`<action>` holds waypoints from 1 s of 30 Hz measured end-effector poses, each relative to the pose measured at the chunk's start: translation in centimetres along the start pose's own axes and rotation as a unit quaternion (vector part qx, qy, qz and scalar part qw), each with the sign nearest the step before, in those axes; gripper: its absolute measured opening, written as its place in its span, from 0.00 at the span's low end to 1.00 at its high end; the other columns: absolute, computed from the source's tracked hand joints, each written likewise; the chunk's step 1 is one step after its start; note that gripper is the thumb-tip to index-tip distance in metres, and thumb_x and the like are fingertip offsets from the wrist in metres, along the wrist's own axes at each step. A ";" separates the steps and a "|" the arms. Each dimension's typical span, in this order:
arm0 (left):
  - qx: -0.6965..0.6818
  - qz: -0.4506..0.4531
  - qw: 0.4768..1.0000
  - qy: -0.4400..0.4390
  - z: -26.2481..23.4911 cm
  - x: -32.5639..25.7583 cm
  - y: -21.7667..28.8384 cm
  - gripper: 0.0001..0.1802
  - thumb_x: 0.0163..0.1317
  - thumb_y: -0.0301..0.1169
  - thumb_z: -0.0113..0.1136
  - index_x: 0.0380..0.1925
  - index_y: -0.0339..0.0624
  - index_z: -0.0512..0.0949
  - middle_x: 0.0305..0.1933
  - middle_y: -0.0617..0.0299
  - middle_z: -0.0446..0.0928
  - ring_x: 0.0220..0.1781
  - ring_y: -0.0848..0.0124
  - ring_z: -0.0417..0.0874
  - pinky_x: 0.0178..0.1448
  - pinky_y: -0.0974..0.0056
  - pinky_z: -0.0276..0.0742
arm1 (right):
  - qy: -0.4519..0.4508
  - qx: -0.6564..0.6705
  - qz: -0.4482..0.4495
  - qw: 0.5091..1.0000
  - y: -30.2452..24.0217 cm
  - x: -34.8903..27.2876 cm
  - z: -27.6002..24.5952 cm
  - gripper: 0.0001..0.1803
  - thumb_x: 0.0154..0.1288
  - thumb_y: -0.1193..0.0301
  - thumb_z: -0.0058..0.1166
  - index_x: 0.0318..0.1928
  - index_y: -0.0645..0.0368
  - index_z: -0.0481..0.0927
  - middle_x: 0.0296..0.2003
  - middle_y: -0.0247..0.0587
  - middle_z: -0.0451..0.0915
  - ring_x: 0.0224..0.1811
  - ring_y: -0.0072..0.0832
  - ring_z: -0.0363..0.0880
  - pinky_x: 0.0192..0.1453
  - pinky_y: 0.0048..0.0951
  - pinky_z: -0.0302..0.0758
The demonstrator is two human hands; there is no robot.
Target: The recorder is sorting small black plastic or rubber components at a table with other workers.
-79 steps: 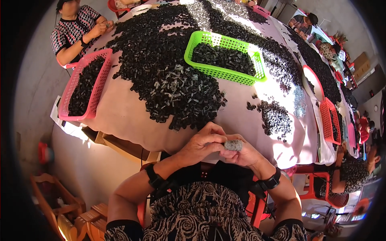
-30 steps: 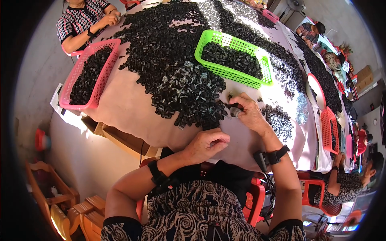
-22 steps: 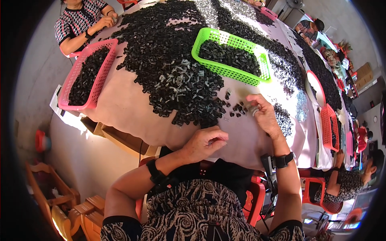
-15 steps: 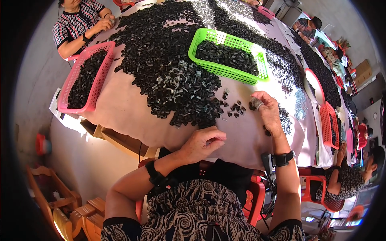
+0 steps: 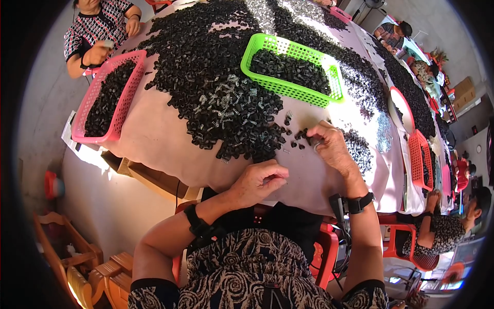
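Head cam: I've R hand (image 5: 332, 147) at black bits (image 5: 298, 136) just nearer me than green basket (image 5: 288, 90), grip unclear; L hand (image 5: 257, 181) curled, can't tell contents. Basket part-filled; big pile (image 5: 211, 87) to its L still loose.

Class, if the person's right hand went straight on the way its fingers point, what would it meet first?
Probably the few loose black pieces beside the main heap; the right hand may be touching one, as depth is unclear.
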State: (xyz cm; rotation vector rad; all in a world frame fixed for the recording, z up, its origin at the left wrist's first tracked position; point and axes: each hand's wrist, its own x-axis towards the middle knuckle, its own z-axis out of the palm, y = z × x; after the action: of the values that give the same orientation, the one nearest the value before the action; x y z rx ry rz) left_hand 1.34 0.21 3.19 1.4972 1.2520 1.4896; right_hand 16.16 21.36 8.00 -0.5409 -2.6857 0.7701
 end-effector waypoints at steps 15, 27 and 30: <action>0.008 0.000 1.000 -0.005 0.0 0.1 0.2 0.08 0.62 0.20 0.59 0.41 0.36 0.77 0.36 0.64 0.75 0.38 0.78 0.77 0.41 0.72 0.74 | 0.113 0.124 0.002 0.986 0.2 3.5 1.9 0.12 0.57 0.87 0.53 0.40 0.61 0.80 0.36 0.37 0.80 0.37 0.25 0.79 0.43 0.23 0.76; 0.007 0.005 1.000 0.000 -0.1 0.0 0.2 0.07 0.62 0.22 0.59 0.40 0.35 0.77 0.35 0.61 0.75 0.37 0.74 0.78 0.41 0.70 0.74 | 0.056 -0.048 -0.075 0.994 -1.7 4.3 3.9 0.16 0.47 0.83 0.53 0.39 0.58 0.80 0.34 0.43 0.72 0.44 0.45 0.71 0.48 0.41 0.71; 0.012 0.006 1.000 -0.001 -0.1 0.0 0.1 0.08 0.61 0.22 0.60 0.41 0.35 0.76 0.35 0.59 0.76 0.37 0.70 0.80 0.41 0.68 0.75 | 0.040 -0.066 -0.065 0.995 -0.9 3.9 3.0 0.16 0.47 0.84 0.54 0.39 0.59 0.79 0.33 0.44 0.73 0.43 0.45 0.71 0.48 0.40 0.72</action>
State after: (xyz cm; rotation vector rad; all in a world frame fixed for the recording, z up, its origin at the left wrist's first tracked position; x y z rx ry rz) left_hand 1.26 0.15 3.27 1.5240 1.2663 1.4840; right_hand 11.35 20.97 6.78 -0.4113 -2.6798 0.5279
